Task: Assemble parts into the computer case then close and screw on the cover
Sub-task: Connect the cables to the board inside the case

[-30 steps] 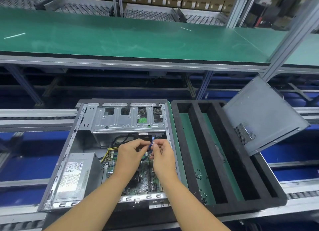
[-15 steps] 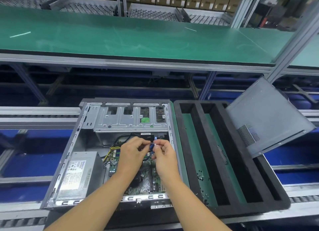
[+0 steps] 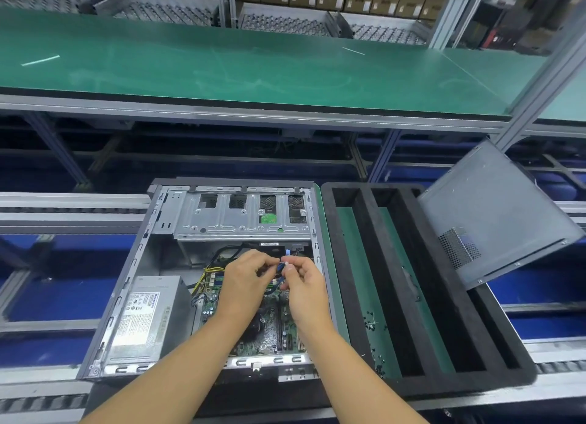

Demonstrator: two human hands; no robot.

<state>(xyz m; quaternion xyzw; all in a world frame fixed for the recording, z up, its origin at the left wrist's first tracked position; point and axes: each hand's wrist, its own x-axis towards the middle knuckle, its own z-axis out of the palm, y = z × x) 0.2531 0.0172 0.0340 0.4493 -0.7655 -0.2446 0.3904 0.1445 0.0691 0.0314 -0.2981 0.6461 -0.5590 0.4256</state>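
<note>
Two hands work over one open computer case. The left hand and right hand both have their fingertips pinched on one small blue connector, held above the motherboard and just below the one drive cage with four cutouts. One power supply sits in the near-left corner. One grey cover leans tilted on one black foam tray beside the case, not fitted.
</note>
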